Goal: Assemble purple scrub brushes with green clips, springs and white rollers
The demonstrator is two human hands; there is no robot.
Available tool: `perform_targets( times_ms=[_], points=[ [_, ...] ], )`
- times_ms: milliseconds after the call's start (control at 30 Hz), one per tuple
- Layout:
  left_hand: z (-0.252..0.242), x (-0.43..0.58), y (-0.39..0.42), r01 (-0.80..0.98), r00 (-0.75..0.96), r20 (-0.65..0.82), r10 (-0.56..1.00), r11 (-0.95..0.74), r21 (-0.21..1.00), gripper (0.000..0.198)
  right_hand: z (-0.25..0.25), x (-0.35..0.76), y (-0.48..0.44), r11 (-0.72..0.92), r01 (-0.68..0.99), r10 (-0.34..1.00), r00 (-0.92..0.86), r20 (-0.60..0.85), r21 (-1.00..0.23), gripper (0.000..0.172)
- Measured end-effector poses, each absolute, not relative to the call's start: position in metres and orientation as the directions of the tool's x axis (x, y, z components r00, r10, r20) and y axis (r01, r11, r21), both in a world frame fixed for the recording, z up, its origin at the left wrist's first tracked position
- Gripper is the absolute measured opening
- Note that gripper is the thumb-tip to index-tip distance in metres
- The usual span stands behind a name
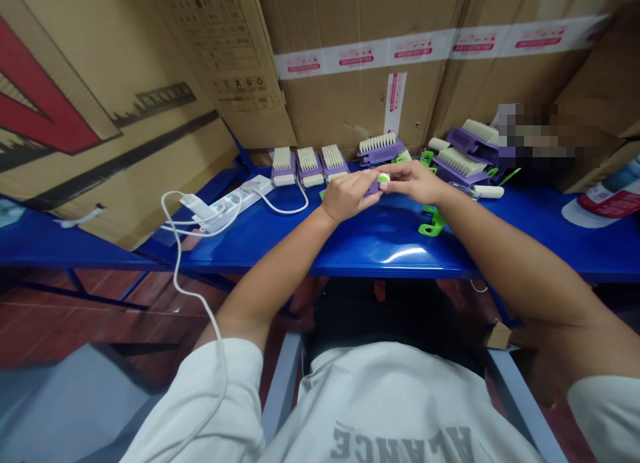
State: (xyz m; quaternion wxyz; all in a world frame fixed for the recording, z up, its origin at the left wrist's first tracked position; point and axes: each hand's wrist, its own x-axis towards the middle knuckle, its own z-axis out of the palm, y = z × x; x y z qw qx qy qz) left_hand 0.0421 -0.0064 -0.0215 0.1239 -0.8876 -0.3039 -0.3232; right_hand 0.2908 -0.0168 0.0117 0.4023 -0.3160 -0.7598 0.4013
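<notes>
Above the blue table (365,250), both my hands meet on a small purple piece with a white and green round end (383,178); most of it is hidden by my fingers. My left hand (351,193) wraps round the purple part, its fingers closed. From the other side, my right hand (413,182) pinches at the white and green end with thumb and fingers. Just behind them lies a purple brush (380,150) with cream bristles facing up. Bright green plastic parts (433,222) lie below and beside my right wrist.
Three purple brushes (310,166) stand in a row left of my hands, and several more (463,166) are heaped at right. A white power strip (233,203) with cables lies at left. A bottle (603,200) is far right. Cardboard boxes (350,103) wall the back.
</notes>
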Motion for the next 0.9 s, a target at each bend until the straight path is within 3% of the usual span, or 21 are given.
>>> perform_targets(
  times_ms=[467,667,900],
  points=[
    [-0.034,0.039,0.008,0.549,0.614,0.756,0.226,-0.810,-0.204,0.040,0.006,0.295,-0.010,0.474,0.154,0.801,-0.484,0.352,-0.867,0.069],
    [-0.028,0.043,0.002,0.579,0.566,0.770,0.294,-0.807,-0.117,0.038,0.006,0.296,-0.017,0.340,0.019,0.864,-0.400,0.305,-0.940,0.074],
    [-0.029,0.040,0.004,0.556,0.571,0.770,0.284,-0.824,-0.109,0.042,0.008,0.295,-0.021,0.203,0.017,0.893,-0.413,0.178,-0.979,0.076]
  ],
)
